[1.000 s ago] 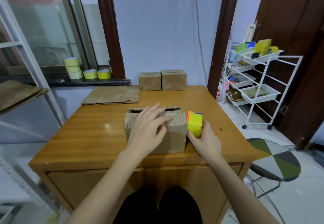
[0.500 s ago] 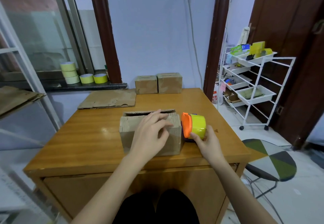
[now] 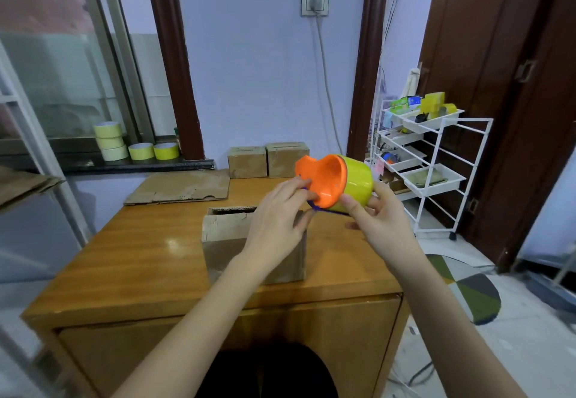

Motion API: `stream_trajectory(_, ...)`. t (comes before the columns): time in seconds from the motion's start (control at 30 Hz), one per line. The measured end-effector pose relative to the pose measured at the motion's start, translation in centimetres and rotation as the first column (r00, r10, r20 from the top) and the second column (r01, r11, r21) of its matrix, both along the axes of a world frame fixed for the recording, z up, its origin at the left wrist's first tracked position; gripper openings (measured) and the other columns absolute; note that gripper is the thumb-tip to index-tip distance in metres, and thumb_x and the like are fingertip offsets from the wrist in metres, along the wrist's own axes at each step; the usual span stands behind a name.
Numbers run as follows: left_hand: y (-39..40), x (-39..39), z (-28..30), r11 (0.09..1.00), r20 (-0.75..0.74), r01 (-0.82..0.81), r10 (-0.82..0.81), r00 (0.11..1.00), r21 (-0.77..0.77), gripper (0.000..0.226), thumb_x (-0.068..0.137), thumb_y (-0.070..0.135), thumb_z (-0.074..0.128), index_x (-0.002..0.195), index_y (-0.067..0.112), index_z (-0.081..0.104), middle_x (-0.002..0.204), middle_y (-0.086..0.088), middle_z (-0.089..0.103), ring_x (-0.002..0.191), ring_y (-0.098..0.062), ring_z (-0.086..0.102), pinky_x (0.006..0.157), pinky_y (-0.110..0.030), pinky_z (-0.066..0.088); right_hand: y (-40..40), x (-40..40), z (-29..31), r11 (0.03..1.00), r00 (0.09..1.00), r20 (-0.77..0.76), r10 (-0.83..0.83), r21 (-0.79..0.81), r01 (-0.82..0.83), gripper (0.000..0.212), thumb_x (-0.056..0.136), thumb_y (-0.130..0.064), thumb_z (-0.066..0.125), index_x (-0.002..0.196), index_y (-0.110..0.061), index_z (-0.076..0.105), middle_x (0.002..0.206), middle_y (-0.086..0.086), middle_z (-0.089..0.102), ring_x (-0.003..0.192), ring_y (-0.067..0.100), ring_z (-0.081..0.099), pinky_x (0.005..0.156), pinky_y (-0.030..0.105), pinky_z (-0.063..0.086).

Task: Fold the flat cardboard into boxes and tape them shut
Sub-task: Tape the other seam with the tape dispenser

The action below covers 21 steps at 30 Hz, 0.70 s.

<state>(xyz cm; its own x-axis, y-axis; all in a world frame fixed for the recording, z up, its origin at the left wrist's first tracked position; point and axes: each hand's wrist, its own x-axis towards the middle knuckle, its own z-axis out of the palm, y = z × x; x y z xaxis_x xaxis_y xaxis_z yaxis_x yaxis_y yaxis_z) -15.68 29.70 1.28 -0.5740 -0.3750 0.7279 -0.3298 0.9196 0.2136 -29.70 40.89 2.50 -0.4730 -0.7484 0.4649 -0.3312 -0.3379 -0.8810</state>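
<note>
Head view: we see two taped boxes (image 3: 268, 160) at twelve o'clock; both hands, left hand (image 3: 277, 220) and right hand (image 3: 378, 218), hold the tape dispenser (image 3: 339, 184) above the folded box (image 3: 230, 241) (apparently untaped); flat cardboard (image 3: 180, 187) waits on the table (image 3: 140, 257).

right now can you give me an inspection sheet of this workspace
surface: glossy wooden cabinet top, light glare near the middle
job's things: brown cardboard box near the front, a slot open along its far top edge; yellow tape roll in orange dispenser held above it; two folded brown boxes at the back edge; flat cardboard sheet at back left
clutter: nothing seen
hands: right hand grips the dispenser; left hand fingers pinch at its lower edge
cables: grey cord hangs from the wall socket
surroundings: spare yellow tape rolls on window ledge; white wire rack at right
</note>
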Motion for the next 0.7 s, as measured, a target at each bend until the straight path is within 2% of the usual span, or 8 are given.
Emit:
stream_trajectory(0.07,0.3,0.3,0.6,0.999,-0.068,0.029,-0.026,0.997,0.04,0.018,0.085,0.014,0.066,0.104,0.015,0.068,0.128,-0.002,0.059,0.12,-0.023,0.05,0.092,-0.036,0.045,0.3,0.5,0.4,1.0,0.998,0.055,0.002,-0.008,-0.001,0.028,0.091,-0.021,0.061,0.114,-0.006,0.052,0.103,0.021,0.066,0.09,0.026,0.067,0.055,0.023,0.054)
stream_trajectory(0.1,0.4,0.5,0.8,0.998,-0.094,0.044,-0.04,0.995,0.049,0.017,0.087,0.016,0.065,0.104,0.016,0.068,0.128,-0.002,0.059,0.119,-0.022,0.05,0.091,-0.034,0.044,0.4,0.9,0.7,1.0,0.998,0.069,0.0,-0.019,0.001,0.027,0.092,-0.022,0.06,0.114,-0.008,0.053,0.104,0.02,0.066,0.092,0.025,0.067,0.056,0.02,0.053)
stream_trajectory(0.23,0.6,1.4,2.0,0.998,-0.137,0.059,-0.06,0.989,-0.012,0.028,0.089,0.033,0.053,0.104,0.016,0.069,0.127,-0.007,0.058,0.114,-0.025,0.054,0.085,-0.034,0.047,0.3,2.7,2.0,0.996,0.996,0.072,0.046,-0.077,-0.04,0.028,0.093,-0.024,0.057,0.119,-0.015,0.052,0.111,0.013,0.065,0.097,0.014,0.067,0.069,0.031,0.059)
stream_trajectory(0.33,0.7,2.2,2.8,0.986,-0.153,-0.021,-0.004,0.988,-0.164,0.028,0.089,0.028,0.052,0.101,0.012,0.072,0.125,-0.014,0.06,0.11,-0.034,0.057,0.083,-0.036,0.047,-0.2,4.4,2.8,0.993,0.995,0.061,0.083,-0.089,-0.078,0.028,0.095,-0.022,0.054,0.122,-0.019,0.046,0.118,0.003,0.062,0.097,0.001,0.064,0.076,0.03,0.059)
stream_trajectory(0.43,0.6,3.1,2.8,0.947,-0.11,-0.017,-0.019,0.994,-0.32,0.024,0.09,0.022,0.053,0.1,0.008,0.071,0.121,-0.012,0.064,0.117,-0.034,0.054,0.091,-0.039,0.043,-0.9,5.8,3.4,0.986,0.99,-0.014,0.138,-0.089,-0.139,0.033,0.096,-0.02,0.053,0.125,-0.028,0.04,0.111,-0.009,0.06,0.098,0.002,0.062,0.084,0.032,0.055)
stream_trajectory(0.5,0.5,4.1,2.8,0.953,-0.138,0.001,-0.045,0.989,-0.302,0.024,0.09,0.02,0.052,0.1,0.008,0.069,0.113,-0.007,0.068,0.118,-0.026,0.053,0.093,-0.036,0.038,-1.4,6.4,3.7,0.981,0.983,-0.058,0.176,-0.076,-0.18,0.041,0.095,-0.021,0.056,0.131,-0.027,0.035,0.109,-0.012,0.059,0.097,0.0,0.061,0.085,0.032,0.053)
stream_trajectory(0.63,-0.3,6.3,4.3,0.974,-0.246,-0.065,0.01,0.969,-0.216,0.03,0.089,0.02,0.05,0.101,0.0,0.068,0.099,-0.014,0.07,0.1,-0.019,0.05,0.092,-0.029,0.034,-2.4,7.6,3.1,0.959,0.953,-0.167,0.254,-0.08,-0.27,0.056,0.086,-0.027,0.062,0.135,-0.029,0.035,0.12,-0.002,0.059,0.102,0.008,0.06,0.077,0.024,0.05)
stream_trajectory(0.7,-0.7,7.3,5.2,0.997,-0.254,-0.024,0.005,0.967,-0.071,0.029,0.093,0.022,0.049,0.105,0.001,0.064,0.095,-0.013,0.068,0.092,-0.021,0.052,0.085,-0.029,0.039,-3.1,8.3,2.7,0.963,0.947,-0.222,0.231,-0.089,-0.255,0.074,0.082,-0.027,0.063,0.145,-0.032,0.023,0.126,-0.004,0.056,0.11,0.01,0.056,0.08,0.025,0.052)
